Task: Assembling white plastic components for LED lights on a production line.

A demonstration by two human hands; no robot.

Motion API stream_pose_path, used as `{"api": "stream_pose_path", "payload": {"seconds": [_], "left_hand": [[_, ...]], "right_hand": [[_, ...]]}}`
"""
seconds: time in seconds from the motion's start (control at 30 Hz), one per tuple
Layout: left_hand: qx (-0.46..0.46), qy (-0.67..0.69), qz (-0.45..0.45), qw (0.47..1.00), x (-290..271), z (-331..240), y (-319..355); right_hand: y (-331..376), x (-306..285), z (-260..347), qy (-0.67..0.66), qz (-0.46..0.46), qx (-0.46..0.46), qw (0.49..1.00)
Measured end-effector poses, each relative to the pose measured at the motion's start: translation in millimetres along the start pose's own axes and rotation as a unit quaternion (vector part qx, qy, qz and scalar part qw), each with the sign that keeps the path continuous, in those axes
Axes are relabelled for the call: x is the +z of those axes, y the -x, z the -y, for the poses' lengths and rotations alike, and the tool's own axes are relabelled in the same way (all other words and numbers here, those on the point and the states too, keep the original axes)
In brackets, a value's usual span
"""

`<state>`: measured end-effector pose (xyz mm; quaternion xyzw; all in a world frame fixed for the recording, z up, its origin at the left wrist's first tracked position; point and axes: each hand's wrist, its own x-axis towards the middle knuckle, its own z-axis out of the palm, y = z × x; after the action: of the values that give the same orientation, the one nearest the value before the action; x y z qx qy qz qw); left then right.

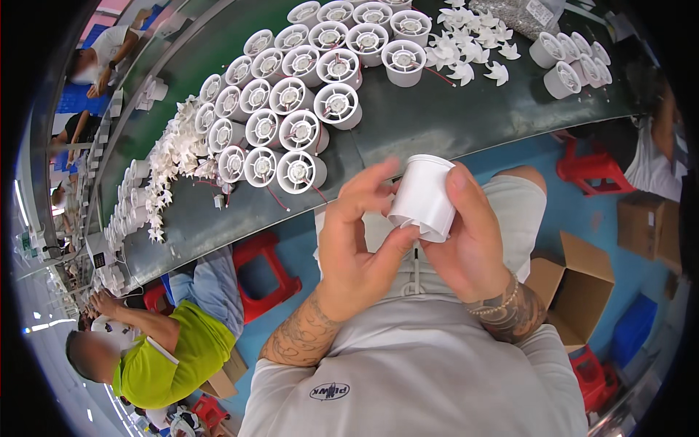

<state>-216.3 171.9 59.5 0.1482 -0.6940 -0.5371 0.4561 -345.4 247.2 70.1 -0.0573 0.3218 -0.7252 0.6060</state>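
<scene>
Above my lap, a white cylindrical fan housing point(424, 195) is tilted between my two hands, just off the table's near edge. My right hand point(470, 240) grips it from the right, thumb along its side and fingers under the lower end. My left hand point(360, 237) is on its left side, with the thumb at the lower rim and the fingers curled near the wall; the upper fingers are blurred. White fins show at the lower opening, partly hidden by the left thumb. Several similar fan housings point(298, 172) with spoked tops and thin red wires stand in rows on the table.
The dark green table point(408, 120) carries piles of loose white fan blades point(477, 40), more housings point(563, 79) at right and a bag point(517, 14). A co-worker in a yellow-green shirt point(171, 357) sits left. Red stools point(266, 277) and an open carton point(582, 291) stand nearby.
</scene>
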Motion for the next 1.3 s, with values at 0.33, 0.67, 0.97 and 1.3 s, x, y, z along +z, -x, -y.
{"api": "stream_pose_path", "payload": {"seconds": [0.33, 0.67, 0.97, 1.3], "left_hand": [[-0.100, -0.043, 0.140, 0.984, -12, -17, -13], [-0.157, -0.001, 0.080, 0.984, -5, -7, -7], [-0.188, -0.006, 0.140, 0.972, -11, -5, -19], [-0.152, -0.001, 0.130, 0.980, -7, 8, -23]], "right_hand": [[3, -13, -9, -0.037, 0.068, -0.005, 0.997], [-5, -7, -8, 0.029, -0.019, 0.005, 0.999], [-8, -9, 0, -0.028, -0.036, 0.044, 0.998], [-4, -5, -4, -0.030, -0.038, 0.045, 0.998]]}}
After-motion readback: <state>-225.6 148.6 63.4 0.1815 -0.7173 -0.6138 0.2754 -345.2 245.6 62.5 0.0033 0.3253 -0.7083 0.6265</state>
